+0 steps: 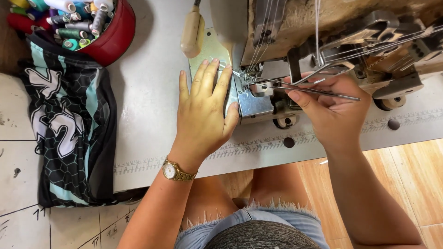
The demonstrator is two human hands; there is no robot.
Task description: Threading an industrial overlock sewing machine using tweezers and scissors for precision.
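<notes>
Right hand point(334, 108) pinched shut on long thin metal tweezers point(307, 89), thumb and forefinger clamping the shaft near its rear half. Tweezers lie almost level, long axis running right to left; the rear end sticks out past the knuckles to the right, the tips point left into the needle area point(249, 79) of the sewing machine point(350, 41). So the work point sits left of the right hand, at the far end of the tool. Left hand point(205, 110) is flat and open, fingers together, palm down on the machine bed, fingertips touching the pale metal plate point(207, 50) just left of the needle area; it grips nothing. Both hands flank the needle area, the left fingertips nearer to it than the right hand proper, which reaches it only through the tweezers. Threads run down from above into the same spot. Gold wristwatch point(174, 171) on the left wrist. Well apart, far left on the grey table point(147, 92): a folded black-and-teal patterned garment point(69, 120) and a red bowl point(115, 37) of thread spools.
</notes>
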